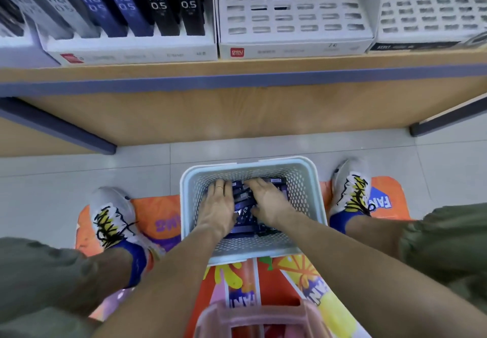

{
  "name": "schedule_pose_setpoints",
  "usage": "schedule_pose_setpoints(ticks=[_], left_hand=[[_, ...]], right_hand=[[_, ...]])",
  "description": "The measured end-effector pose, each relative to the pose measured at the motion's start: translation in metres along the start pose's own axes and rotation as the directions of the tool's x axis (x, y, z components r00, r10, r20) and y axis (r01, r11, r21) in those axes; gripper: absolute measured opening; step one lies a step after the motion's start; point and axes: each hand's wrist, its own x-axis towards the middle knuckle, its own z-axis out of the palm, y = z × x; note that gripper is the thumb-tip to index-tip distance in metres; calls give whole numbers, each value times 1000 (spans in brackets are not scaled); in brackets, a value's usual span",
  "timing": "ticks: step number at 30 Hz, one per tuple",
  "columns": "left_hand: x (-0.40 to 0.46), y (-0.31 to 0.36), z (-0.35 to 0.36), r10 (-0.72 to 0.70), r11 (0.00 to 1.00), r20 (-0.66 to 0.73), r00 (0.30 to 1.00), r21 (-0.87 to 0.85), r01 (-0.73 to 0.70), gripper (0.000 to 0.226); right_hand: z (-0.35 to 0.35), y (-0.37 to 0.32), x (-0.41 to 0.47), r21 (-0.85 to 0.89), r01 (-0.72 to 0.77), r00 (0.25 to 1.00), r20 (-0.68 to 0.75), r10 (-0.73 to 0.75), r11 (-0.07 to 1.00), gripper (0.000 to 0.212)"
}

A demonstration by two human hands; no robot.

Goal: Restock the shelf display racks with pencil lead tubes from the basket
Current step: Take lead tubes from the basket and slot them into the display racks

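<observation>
Reaching into the basket on the floor, both hands are lying flat, fingers spread, on the tubes; the middle rack is standing largely unfilled, leaving most restocking ahead.

Tiled floor bears an orange mat under the basket.

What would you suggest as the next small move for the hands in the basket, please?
Probably closing the fingers round a few lead tubes and lifting them out: both the left hand and right hand lie flat on the pile in the basket, and the middle rack has open slots.
</observation>
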Motion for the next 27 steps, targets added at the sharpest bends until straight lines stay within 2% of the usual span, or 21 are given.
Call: schedule_pose_setpoints(ticks=[6, 11, 16, 21, 24, 27], left_hand=[[5, 1, 1, 42, 997, 10, 999, 62, -42, 67], [7, -1, 9, 99, 988, 40, 994, 117, -103, 66], [10, -3, 8, 149, 978, 110, 983, 133, -163, 53], [12, -9, 0, 200, 973, 113, 973, 96, -211, 38], [11, -9, -6, 204, 978, 110, 973, 30, -208, 29], [8, -7, -11, 225, 974, 113, 968, -64, -219, 25]], right_hand=[[8, -3, 4, -16, -3, 1000, 28, 3, 1000, 88], [11, -2, 7, -79, -9, 999, 47, 13, 997, 64], [10, 0, 14, -27, -25, 1000, 2, 25, 999, 46], [4, 2, 17, 96, -41, 999, -15, 42, 995, 33], [1, 5, 14, 292, -90, 993, -43, 107, 952, 24], [-2, 7, 9, 481, -134, 982, -56, 183, 867, 21]])
